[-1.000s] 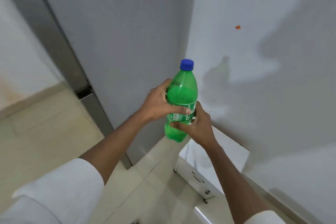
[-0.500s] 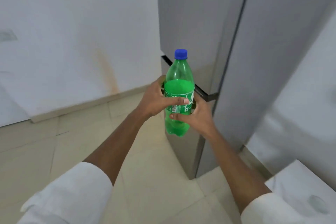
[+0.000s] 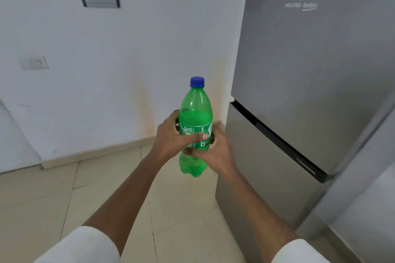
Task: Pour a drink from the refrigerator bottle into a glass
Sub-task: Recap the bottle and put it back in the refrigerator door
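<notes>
- A person is holding a green bottle (image 3: 195, 126) upright in both hands, out in front of the chest and just left of a grey refrigerator (image 3: 310, 92) whose doors are closed.
- The left hand (image 3: 171, 141) is wrapping the labelled middle, thumb across the front; the right hand (image 3: 215, 153) is clasping it just below, from the other side.
- The blue cap (image 3: 197, 82) is sitting on the neck, apparently not yet loosened, and the drink is standing a little above the label.
- The view is swinging left: a second ago it was facing a bare wall corner and a white unit; now the refrigerator front and a white wall with a switch plate (image 3: 34, 62) are filling the frame, the grip unchanged.
- No glass or bench is showing, so the person is likely carrying the bottle towards one; uncapping and pouring are yet to come.
</notes>
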